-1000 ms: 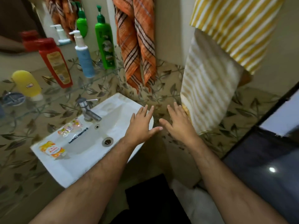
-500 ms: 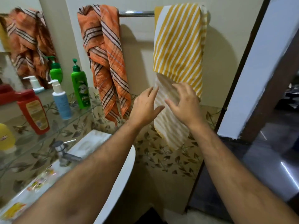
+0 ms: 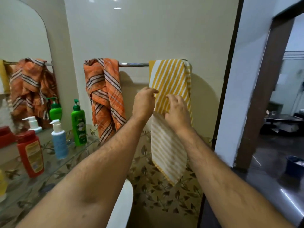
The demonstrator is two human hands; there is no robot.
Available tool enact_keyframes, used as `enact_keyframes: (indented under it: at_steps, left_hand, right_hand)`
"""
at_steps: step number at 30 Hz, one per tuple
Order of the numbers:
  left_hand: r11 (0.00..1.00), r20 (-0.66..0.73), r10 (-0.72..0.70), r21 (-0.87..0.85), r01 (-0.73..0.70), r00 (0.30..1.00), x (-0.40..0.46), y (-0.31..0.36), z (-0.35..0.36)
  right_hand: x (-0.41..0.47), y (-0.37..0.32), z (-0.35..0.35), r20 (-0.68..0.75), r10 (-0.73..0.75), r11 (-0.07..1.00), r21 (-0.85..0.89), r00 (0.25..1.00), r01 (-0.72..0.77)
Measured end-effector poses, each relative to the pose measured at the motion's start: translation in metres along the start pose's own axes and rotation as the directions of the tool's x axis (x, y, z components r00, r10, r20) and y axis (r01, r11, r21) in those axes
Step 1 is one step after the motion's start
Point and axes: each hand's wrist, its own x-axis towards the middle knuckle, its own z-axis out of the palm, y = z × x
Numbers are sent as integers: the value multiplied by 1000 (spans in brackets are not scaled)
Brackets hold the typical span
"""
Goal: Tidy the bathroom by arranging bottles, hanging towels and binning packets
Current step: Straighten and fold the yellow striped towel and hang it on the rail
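The yellow striped towel [image 3: 171, 83] hangs over the rail [image 3: 133, 64] (beside the orange towel [image 3: 105, 96]). The left hand [image 3: 144, 102] pinches its left edge; the right hand [image 3: 177, 111] grips its front fold.

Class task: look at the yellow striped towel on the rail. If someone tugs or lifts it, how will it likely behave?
The yellow striped towel is probably floppy: it drapes limply over the rail. It likely slides off easily, since the rail looks smooth and shiny. It seems light, hanging in thin folds.
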Motion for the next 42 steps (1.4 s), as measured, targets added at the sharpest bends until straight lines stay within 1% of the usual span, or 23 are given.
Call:
enact_keyframes:
  at_steps: [3, 6, 8, 9, 10, 12, 15, 17, 18, 21, 23, 25, 27, 28, 30, 32, 33, 34, 35, 37, 39, 40, 42]
  left_hand:
    - [996, 90, -87, -2, 87, 992, -4, -7, -3]
    - [984, 156, -178, 40, 174, 971, -13, -17, 0]
    - [981, 163, -194, 45, 189, 967, -20, -24, 2]
    - [982, 156, -187, 40, 183, 970, -23, -27, 3]
    - [984, 152, -175, 40, 171, 973, -26, -30, 3]
    - [989, 161, -145, 66, 136, 976, -28, -34, 3]
    - [990, 141, -89, 118, 73, 986, -24, -34, -1]
    - [993, 87, -22, 120, 11, 996, -16, -28, -5]
    - [995, 49, 15, 99, -20, 999, -12, -22, -8]
    - [999, -82, 49, -16, -51, 995, 4, 0, -16]
    - [995, -98, 36, -91, -45, 995, 13, 17, -20]
    - [983, 10, 45, -181, -43, 999, 16, 33, -22]
    - [962, 149, 104, -265, -62, 983, 12, 46, -22]
    - [946, 180, 139, -314, -78, 974, 8, 52, -20]
    - [916, 168, 176, -388, -99, 970, 0, 60, -16]
    - [918, 107, 180, -377, -128, 978, -3, 64, -12]
    - [916, 78, 156, -386, -114, 985, -4, 66, -12]
    - [900, 73, 112, -430, -70, 991, -5, 69, -12]
    - [869, 103, 70, -496, -9, 992, -6, 71, -14]
    - [804, 214, 46, -588, 91, 976, -10, 79, -19]
    - [751, 337, 57, -635, 182, 940, -13, 91, -27]
    - [711, 391, 58, -662, 237, 918, -14, 98, -32]
    - [621, 472, 71, -711, 331, 879, -13, 113, -42]
  right_hand:
    - [9, -6, 7, 70, 59, 987, -151, 996, -47]
    - [14, -10, 22, 109, 121, 945, -316, 987, -81]
    - [15, -8, 30, 85, 128, 926, -367, 988, -89]
    - [16, -6, 31, 43, 116, 925, -369, 992, -92]
    - [17, -3, 32, -10, 99, 932, -351, 995, -96]
    - [20, 0, 29, -101, 68, 964, -251, 993, -91]
    - [24, -9, 16, -161, 50, 997, 60, 986, -41]
    - [26, -17, 3, -159, 77, 961, 275, 984, -31]
    - [27, -21, -5, -155, 84, 936, 351, 984, -24]
    - [34, -26, -29, -160, 112, 873, 487, 981, -20]
    - [41, -26, -45, -145, 159, 844, 533, 976, -58]
    - [47, -23, -60, -113, 206, 807, 581, 972, -103]
    - [51, -20, -73, -66, 234, 749, 648, 970, -137]
    - [51, -18, -79, -36, 237, 719, 679, 971, -151]
    - [46, -15, -88, 34, 210, 697, 696, 977, -174]
    - [38, -11, -96, 109, 171, 699, 687, 979, -199]
    - [33, -9, -101, 134, 164, 706, 676, 977, -211]
    - [29, -5, -107, 148, 167, 708, 670, 975, -223]
    - [24, -1, -112, 159, 168, 706, 670, 973, -231]
    - [11, 7, -124, 172, 162, 695, 679, 972, -236]
    - [-2, 13, -133, 195, 135, 695, 680, 972, -233]
    - [-7, 14, -136, 220, 127, 714, 657, 967, -243]
    - [-13, 18, -137, 293, 140, 785, 549, 946, -286]
